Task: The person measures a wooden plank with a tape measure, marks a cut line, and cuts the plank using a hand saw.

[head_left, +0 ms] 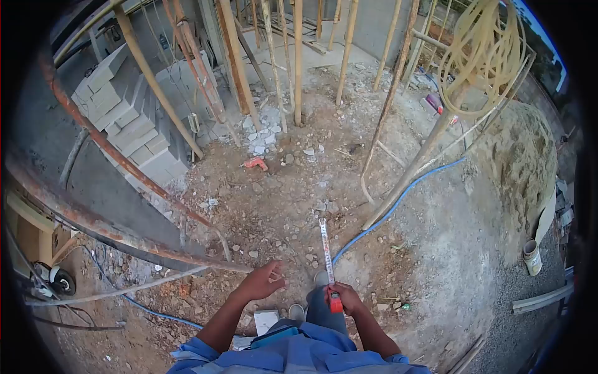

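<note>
- Gripping a red tape measure (336,303) in the right hand (349,298), wrapping fingers around its case, low in front of the body.
- Pointing the pale tape blade (326,246) forward from the case, out above the rubble-strewn ground (293,202).
- Holding the left hand (263,282) open, spreading thumb and fingers apart, near the end of a rusty curved pipe (156,247).
- Standing near a blue hose (402,197), curving away rightward from just beside the blade, past the foot of a leaning pole (408,173).
- Facing upright wooden poles (298,68), with stacked pale blocks (134,124) to the left.
- Wearing a blue shirt (305,354).
- Having a white bucket (531,258) well apart, far to the right.
</note>
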### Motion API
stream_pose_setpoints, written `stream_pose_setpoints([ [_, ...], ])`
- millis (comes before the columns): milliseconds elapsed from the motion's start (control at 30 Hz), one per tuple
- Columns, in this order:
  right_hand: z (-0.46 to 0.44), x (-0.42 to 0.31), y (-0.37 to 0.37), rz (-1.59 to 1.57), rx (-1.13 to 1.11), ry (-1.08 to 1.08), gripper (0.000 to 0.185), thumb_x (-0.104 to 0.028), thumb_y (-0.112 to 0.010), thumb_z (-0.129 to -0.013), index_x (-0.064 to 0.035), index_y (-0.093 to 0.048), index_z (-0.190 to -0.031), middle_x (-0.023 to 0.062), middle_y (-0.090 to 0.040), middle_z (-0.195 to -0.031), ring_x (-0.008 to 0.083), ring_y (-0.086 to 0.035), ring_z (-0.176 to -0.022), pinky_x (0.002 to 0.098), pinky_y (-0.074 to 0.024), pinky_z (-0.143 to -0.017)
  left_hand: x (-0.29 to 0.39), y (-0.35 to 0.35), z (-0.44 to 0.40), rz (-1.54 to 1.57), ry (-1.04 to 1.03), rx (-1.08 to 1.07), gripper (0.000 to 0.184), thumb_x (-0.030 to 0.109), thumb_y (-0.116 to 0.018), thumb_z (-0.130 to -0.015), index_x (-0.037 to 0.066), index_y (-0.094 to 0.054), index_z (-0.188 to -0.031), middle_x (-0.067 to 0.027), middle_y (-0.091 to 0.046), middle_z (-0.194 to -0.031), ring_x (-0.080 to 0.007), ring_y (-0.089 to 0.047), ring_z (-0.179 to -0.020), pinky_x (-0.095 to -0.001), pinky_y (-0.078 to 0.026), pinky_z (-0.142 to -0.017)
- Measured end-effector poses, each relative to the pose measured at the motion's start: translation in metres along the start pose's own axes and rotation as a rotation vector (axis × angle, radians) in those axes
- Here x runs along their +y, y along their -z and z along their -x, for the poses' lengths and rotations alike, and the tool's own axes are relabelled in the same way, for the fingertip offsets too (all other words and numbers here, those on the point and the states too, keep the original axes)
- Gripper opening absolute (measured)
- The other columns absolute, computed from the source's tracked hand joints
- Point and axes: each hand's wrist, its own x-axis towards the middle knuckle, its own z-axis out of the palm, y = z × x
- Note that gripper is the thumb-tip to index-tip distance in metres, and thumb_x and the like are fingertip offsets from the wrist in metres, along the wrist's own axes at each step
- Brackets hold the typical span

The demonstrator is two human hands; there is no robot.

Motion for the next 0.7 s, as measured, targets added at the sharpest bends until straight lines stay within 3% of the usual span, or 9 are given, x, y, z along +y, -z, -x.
stream_pose_setpoints([
  [200,-0.162,-0.131,0.02,0.403,-0.038,0.05,0.034,-0.031,-0.058,-0.106,-0.0026,-0.076,-0.105,0.0048,-0.071,-0.089,0.0133,-0.064,-0.079,0.0289,-0.0506,-0.076,-0.007,0.095,-0.144,-0.084,0.144,0.058,0.079,0.045,-0.077,-0.091,0.0,-0.047,-0.149,-0.0265,-0.064,-0.135,-0.0377,-0.067,-0.122,-0.0431,-0.053,-0.102],
  [300,-0.249,-0.213,0.052,0.487,-0.018,0.116,0.034,-0.032,-0.059,-0.105,-0.0025,-0.076,-0.106,0.0046,-0.072,-0.09,0.0133,-0.064,-0.083,0.0298,-0.0506,-0.078,-0.017,0.145,-0.213,-0.252,0.205,0.089,0.081,0.045,-0.078,-0.09,0.0,-0.047,-0.15,-0.0268,-0.062,-0.139,-0.037,-0.064,-0.126,-0.0442,-0.053,-0.102],
  [333,-0.28,-0.238,0.062,0.492,0.016,0.151,0.034,-0.031,-0.059,-0.104,-0.0026,-0.077,-0.107,0.0046,-0.072,-0.092,0.0135,-0.063,-0.083,0.0307,-0.0501,-0.077,-0.037,0.155,-0.233,-0.433,0.128,0.163,0.08,0.044,-0.078,-0.09,0.001,-0.047,-0.15,-0.0261,-0.061,-0.14,-0.0371,-0.064,-0.125,-0.0439,-0.053,-0.102],
  [367,-0.289,-0.295,0.054,0.473,0.043,0.042,0.035,-0.029,-0.058,-0.103,0.0005,-0.076,-0.107,0.0111,-0.075,-0.104,0.0192,-0.068,-0.097,0.0342,-0.0523,-0.087,-0.021,0.175,-0.255,-0.261,0.187,0.161,0.079,0.043,-0.078,-0.091,0.001,-0.047,-0.15,-0.0252,-0.062,-0.139,-0.0358,-0.065,-0.123,-0.043,-0.053,-0.101],
  [433,-0.341,-0.352,0.064,0.481,0.109,0.101,0.034,-0.029,-0.059,-0.103,0.0003,-0.076,-0.105,0.0064,-0.073,-0.089,0.0137,-0.063,-0.079,0.0309,-0.0505,-0.073,0.035,0.211,-0.293,0.101,0.341,0.153,0.077,0.041,-0.077,-0.092,0.001,-0.047,-0.15,-0.0233,-0.062,-0.138,-0.0331,-0.066,-0.12,-0.0413,-0.054,-0.1],
  [467,-0.367,-0.381,0.061,0.404,0.133,0.163,0.035,-0.03,-0.06,-0.102,0.0,-0.076,-0.103,0.0033,-0.069,-0.081,0.0111,-0.058,-0.072,0.0299,-0.0473,-0.068,0.049,0.226,-0.317,0.272,0.357,0.153,0.07,0.026,-0.074,-0.097,0.002,-0.042,-0.154,-0.0176,-0.063,-0.139,-0.0265,-0.067,-0.117,-0.039,-0.053,-0.099],
  [567,-0.45,-0.465,0.067,0.522,0.172,0.223,0.035,-0.031,-0.06,-0.102,0.0001,-0.076,-0.102,0.0035,-0.068,-0.081,0.0113,-0.058,-0.073,0.0306,-0.0467,-0.068,0.059,0.261,-0.403,0.65,0.271,0.205,0.063,0.019,-0.07,-0.099,0.001,-0.043,-0.153,-0.0165,-0.064,-0.137,-0.0238,-0.067,-0.116,-0.0374,-0.053,-0.1],
  [600,-0.474,-0.499,0.064,0.514,0.182,0.198,0.034,-0.03,-0.061,-0.101,0.0005,-0.076,-0.102,0.0048,-0.07,-0.082,0.012,-0.059,-0.073,0.031,-0.0474,-0.069,0.06,0.279,-0.437,0.661,0.284,0.175,0.058,0.015,-0.07,-0.101,0.002,-0.045,-0.152,-0.0141,-0.063,-0.137,-0.0191,-0.065,-0.114,-0.0345,-0.054,-0.097],
  [700,-0.581,-0.542,0.086,0.334,0.239,0.237,0.033,-0.028,-0.061,-0.101,0.0006,-0.076,-0.102,0.0059,-0.071,-0.084,0.0125,-0.061,-0.074,0.031,-0.0482,-0.071,0.066,0.336,-0.549,0.559,0.229,0.108,0.059,0.017,-0.071,-0.1,0.001,-0.045,-0.151,-0.014,-0.065,-0.135,-0.0194,-0.066,-0.113,-0.035,-0.054,-0.098],
])
